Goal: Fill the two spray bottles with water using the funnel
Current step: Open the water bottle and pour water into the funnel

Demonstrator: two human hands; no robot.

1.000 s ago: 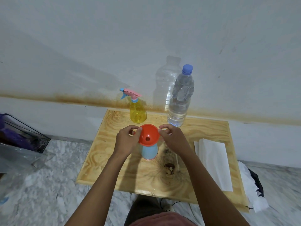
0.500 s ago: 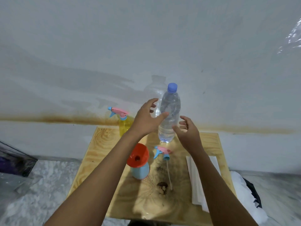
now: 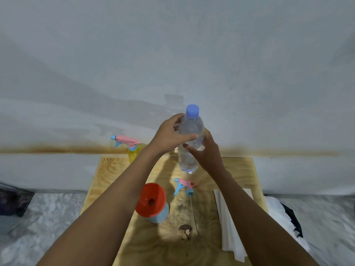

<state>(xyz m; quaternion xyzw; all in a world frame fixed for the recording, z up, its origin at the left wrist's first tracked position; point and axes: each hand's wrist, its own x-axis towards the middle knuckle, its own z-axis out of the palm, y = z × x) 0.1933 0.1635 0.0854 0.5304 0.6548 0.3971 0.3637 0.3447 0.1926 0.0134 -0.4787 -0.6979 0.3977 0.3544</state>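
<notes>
Your left hand and right hand gripped the capped water bottle; the perched funnel might tip if you poured fast.

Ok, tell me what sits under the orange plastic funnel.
A pale blue plastic spray bottle stands under the orange plastic funnel, on the wooden table. The funnel's bowl covers the bottle's neck and mouth, so its spout and any water inside are hidden.
</notes>
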